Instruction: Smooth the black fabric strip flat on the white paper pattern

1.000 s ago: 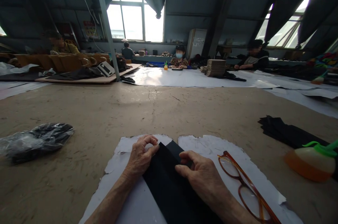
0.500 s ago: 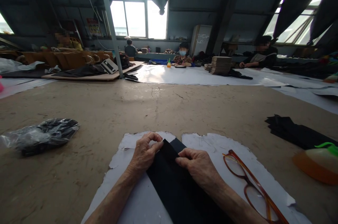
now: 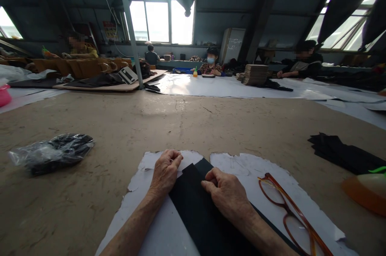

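Observation:
Black flat pieces of material, fabric or thin leather, lie overlapped at a slant on the white paper sheets before me. My left hand is closed in a pinch just off the upper left corner of the top piece. Whether anything is between its fingertips is too small to tell. Thumb and forefinger of my right hand are pinched at the right edge of that top piece, the hand resting over the lower one. The near ends of the material run out of view at the bottom.
Brown-framed glasses lie right of my right hand. Farther right are black strips and an orange bottle with a green top. A plastic bag of black material is at left. Co-workers sit across the table beyond a metal post.
My left hand has come off the corner of the top black piece, which now lies flatter. The right hand stays at its edge. The view has shifted slightly left.

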{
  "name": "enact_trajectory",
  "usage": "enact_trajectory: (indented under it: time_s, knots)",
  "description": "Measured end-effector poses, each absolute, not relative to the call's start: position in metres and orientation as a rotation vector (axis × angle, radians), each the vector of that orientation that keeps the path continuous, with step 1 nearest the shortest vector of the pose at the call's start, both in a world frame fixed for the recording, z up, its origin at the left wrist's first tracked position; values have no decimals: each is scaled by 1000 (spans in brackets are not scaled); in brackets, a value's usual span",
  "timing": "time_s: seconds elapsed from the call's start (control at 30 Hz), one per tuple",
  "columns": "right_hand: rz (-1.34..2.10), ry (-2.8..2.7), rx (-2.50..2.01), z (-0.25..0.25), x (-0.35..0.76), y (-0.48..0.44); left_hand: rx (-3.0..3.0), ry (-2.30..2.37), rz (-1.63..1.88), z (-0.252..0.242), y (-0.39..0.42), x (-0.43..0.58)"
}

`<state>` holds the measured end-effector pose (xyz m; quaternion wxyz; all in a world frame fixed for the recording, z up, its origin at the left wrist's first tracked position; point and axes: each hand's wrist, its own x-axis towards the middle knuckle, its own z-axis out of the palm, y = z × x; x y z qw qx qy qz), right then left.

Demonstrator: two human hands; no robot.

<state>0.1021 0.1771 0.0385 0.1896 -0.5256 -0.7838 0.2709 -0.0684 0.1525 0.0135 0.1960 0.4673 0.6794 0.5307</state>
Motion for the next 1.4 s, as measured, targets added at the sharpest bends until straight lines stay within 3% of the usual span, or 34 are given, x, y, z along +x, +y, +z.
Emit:
enact_trajectory:
  time_s: [1.03,1.4]
  knots:
    - [782,-2256,-1587,41,104,182,1015,1940,1728,11,151,-71]
    - [732,-2267,-1586,40,101,184,1264,1822,1734,11,149,-68]
